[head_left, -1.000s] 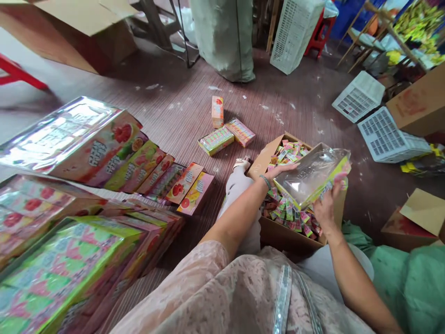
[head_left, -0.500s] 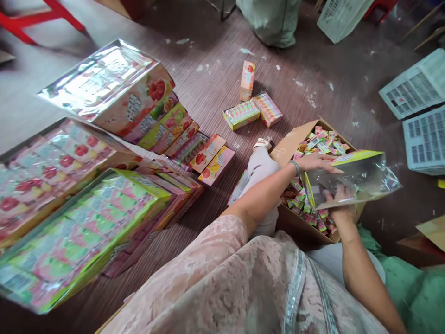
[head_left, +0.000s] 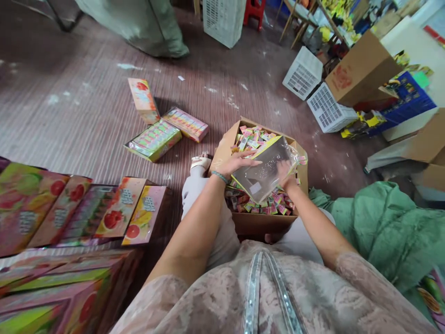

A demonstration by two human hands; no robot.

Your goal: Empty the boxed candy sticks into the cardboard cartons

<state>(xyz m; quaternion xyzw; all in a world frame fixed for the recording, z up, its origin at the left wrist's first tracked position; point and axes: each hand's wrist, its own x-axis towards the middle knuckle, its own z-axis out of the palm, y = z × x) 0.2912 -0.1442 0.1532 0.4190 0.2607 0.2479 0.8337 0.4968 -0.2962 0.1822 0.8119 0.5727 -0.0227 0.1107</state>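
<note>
I hold an empty display box (head_left: 264, 170) with a yellow-green rim and clear plastic window over a cardboard carton (head_left: 222, 148) full of small colourful sachets (head_left: 253, 134). My left hand (head_left: 236, 162) lies along the box's left edge, fingers stretched flat against it. My right hand (head_left: 284, 172) grips the box's right side, fingers curled on the plastic. The box is tilted, its opening facing up and away.
Three filled display boxes (head_left: 155, 139) lie on the brown floor beyond my knee. Flat printed cartons (head_left: 121, 211) fan out at left above stacked boxes (head_left: 52, 287). White crates (head_left: 327, 109), a cardboard box (head_left: 361, 69) and green cloth (head_left: 375, 227) sit at right.
The view swung right and the stacks at left slid out of frame. The empty box turned in my hands and came lower over the sachets.
</note>
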